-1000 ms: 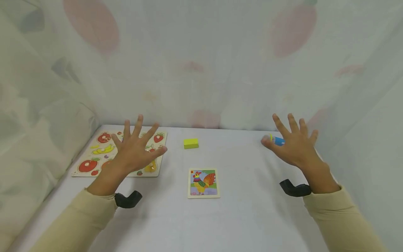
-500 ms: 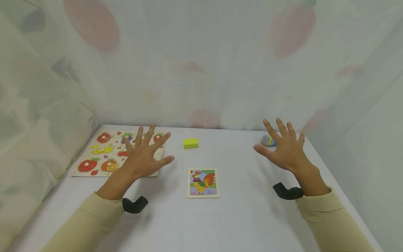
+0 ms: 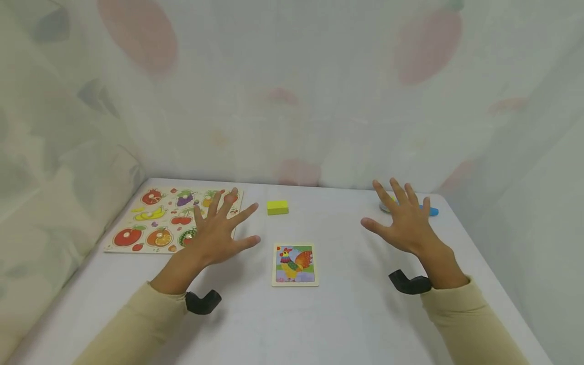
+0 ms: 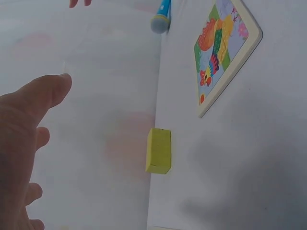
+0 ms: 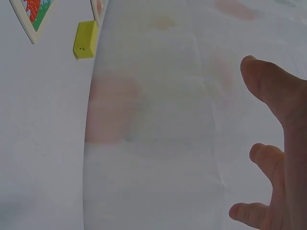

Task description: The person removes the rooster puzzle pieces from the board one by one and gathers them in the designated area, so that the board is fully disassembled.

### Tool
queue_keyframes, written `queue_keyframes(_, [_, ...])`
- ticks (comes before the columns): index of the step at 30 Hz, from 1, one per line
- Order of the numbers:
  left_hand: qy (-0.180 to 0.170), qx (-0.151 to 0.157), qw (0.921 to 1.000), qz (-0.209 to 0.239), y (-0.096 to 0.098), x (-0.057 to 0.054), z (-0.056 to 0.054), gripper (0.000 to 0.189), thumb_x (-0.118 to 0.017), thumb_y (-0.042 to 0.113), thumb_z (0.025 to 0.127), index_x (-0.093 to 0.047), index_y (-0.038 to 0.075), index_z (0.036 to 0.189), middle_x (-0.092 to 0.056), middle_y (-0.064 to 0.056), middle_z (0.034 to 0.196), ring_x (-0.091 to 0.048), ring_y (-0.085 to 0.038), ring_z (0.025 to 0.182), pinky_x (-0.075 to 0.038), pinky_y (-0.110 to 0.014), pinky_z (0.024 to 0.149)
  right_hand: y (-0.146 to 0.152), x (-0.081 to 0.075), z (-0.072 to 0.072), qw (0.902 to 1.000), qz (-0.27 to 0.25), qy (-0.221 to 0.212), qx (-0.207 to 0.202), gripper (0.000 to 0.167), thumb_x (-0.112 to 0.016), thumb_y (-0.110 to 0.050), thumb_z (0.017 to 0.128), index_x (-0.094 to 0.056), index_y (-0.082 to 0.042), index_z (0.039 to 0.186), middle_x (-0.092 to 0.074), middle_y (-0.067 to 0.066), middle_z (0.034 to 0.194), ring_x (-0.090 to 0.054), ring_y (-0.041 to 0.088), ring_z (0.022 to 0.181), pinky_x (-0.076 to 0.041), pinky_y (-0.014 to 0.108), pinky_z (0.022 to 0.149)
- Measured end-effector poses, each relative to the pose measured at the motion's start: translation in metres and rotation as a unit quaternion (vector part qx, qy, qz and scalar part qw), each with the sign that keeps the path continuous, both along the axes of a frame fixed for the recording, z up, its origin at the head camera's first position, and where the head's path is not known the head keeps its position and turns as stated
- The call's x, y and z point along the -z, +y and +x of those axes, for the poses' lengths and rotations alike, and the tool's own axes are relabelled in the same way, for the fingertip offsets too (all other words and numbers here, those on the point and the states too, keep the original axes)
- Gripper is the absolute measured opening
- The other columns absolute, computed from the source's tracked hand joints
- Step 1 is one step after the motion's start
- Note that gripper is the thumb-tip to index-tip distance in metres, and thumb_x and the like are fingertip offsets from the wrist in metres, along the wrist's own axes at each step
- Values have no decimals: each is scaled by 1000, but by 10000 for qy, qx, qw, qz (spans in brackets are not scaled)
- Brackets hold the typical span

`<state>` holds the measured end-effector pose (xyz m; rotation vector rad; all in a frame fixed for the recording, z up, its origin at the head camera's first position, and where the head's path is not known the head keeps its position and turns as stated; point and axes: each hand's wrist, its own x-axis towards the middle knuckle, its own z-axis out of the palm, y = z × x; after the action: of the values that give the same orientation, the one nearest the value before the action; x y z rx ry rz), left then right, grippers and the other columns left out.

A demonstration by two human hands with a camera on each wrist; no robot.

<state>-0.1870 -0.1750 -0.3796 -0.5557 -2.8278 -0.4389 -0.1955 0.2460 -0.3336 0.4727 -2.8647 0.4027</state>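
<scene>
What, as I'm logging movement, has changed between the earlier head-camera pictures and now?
The left grip has shifted rightward and the right grip leftward, bringing them closer together; both also drew slightly back. Nothing was taken hold of or let go. The fruit board, yellow block, rooster picture and microphone stayed put, and both grips stayed open.

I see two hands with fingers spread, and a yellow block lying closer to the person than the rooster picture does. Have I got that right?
Not quite: the yellow block lies farther from the person than the rooster picture, as the head view shows. The left hand and right hand do have their fingers spread.
</scene>
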Motion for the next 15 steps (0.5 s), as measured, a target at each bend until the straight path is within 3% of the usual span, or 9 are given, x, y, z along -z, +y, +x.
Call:
queue_keyframes(6, [-119,85,9999,-32,6,8,2,75,-50,73,84,-39,37,148,-4,-11,161,10,-37,143,10,-76,94,-5,10,-1,9999,-85,68,-134,88,-54,-64,86,-16,-27,156,-14,22,157,-4,50,139,2,78,94])
queue_keyframes(15, [-295,207,9992,191,16,21,6,69,-61,62,84,-44,36,146,-11,-12,160,-1,-44,142,9,-77,93,-13,24,-2,9996,-176,69,-219,88,-55,-64,86,-18,-26,156,-17,22,156,-6,48,140,1,78,94])
